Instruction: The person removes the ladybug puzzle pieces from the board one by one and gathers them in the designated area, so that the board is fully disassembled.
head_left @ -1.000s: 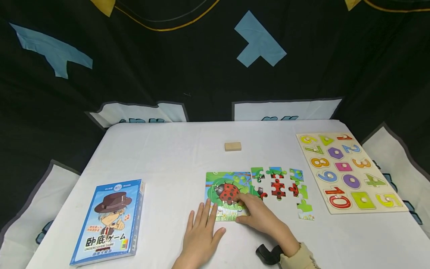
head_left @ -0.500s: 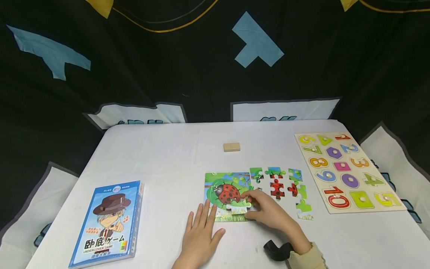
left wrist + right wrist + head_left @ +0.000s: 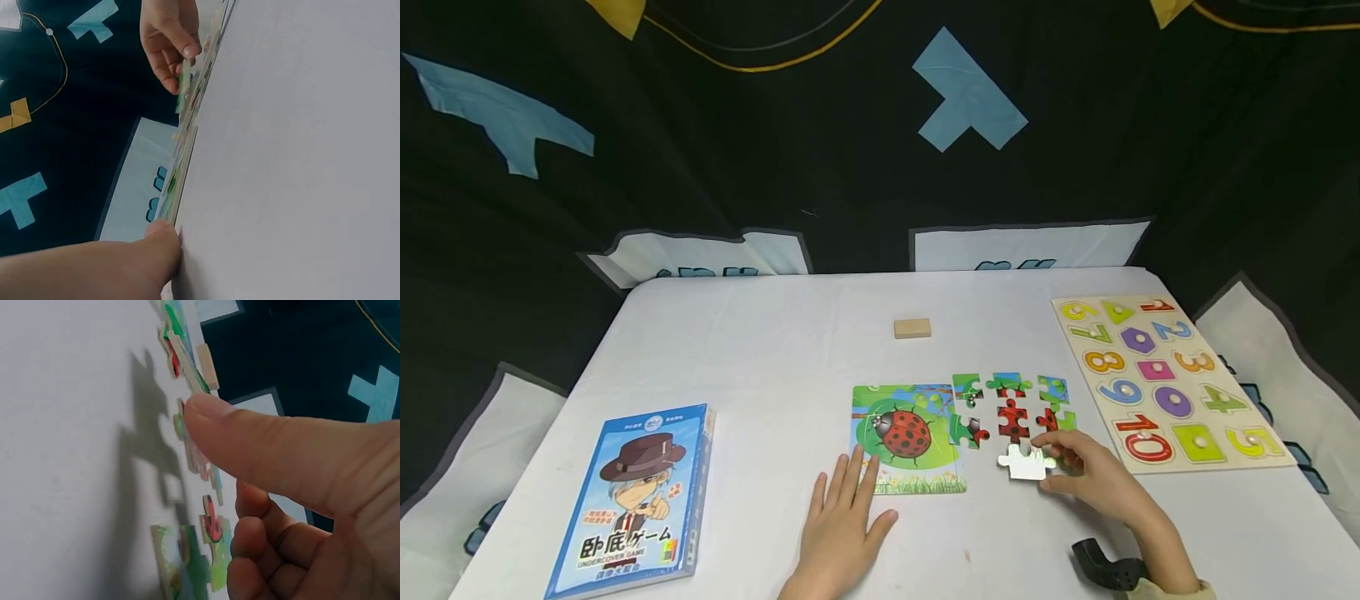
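My right hand (image 3: 1097, 475) pinches a jigsaw puzzle piece (image 3: 1026, 462) between thumb and fingers, just below a red spotted piece (image 3: 1013, 421). Glare whitens its face in the head view; the left wrist view shows the piece (image 3: 183, 87) tilted and edge-on in the fingers. My left hand (image 3: 842, 525) lies flat, fingers straight, its fingertips at the lower left corner of the ladybug picture board (image 3: 902, 437). Other loose pieces sit right of the board, among them a green corner piece (image 3: 967, 387) and a blue-green one (image 3: 1052, 389). My right hand partly covers the lower right pieces.
A wooden number board (image 3: 1172, 383) lies at the right. On the left is a blue boxed card game (image 3: 632, 500). A small wooden block (image 3: 912, 328) stands farther back. A black strap-like device (image 3: 1108, 567) is at my right wrist.
My right hand has moved right, carrying the puzzle piece from over the ladybug board to below the red piece. The left hand has stayed in place.
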Tool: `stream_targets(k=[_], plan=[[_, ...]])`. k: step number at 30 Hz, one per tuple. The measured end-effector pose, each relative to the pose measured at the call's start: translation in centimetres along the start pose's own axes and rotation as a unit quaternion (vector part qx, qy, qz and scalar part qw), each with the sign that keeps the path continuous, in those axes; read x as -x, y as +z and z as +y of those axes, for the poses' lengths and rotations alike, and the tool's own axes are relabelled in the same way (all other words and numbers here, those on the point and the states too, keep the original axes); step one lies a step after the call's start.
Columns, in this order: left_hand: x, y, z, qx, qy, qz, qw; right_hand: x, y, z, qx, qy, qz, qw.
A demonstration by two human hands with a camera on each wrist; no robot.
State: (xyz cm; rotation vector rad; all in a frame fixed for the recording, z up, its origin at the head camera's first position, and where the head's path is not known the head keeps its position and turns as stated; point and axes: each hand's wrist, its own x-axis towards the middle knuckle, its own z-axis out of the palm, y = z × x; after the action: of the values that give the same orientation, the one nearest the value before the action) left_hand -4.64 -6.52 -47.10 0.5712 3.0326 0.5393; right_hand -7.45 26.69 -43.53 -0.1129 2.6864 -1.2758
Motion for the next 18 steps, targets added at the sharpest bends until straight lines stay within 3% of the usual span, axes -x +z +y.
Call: stream_targets(k=[11, 15, 18], plan=[[0.2, 0.0, 0.0, -0.007, -0.004, -0.016, 0.9998, -0.2, 0.4, 0.2, 0.027, -0.015, -0.036, 0.999], [0.5, -0.1, -0.2, -0.008, -0.003, -0.011, 0.9999, -0.7, 1.0, -1.0, 0.042, -0.034, -0.040, 0.998], [0.9, -0.2, -0.3, -0.007, -0.011, -0.013, 0.9998, -1.6, 2.6, -2.6, 0.047, -0.065, -0.037, 0.996]])
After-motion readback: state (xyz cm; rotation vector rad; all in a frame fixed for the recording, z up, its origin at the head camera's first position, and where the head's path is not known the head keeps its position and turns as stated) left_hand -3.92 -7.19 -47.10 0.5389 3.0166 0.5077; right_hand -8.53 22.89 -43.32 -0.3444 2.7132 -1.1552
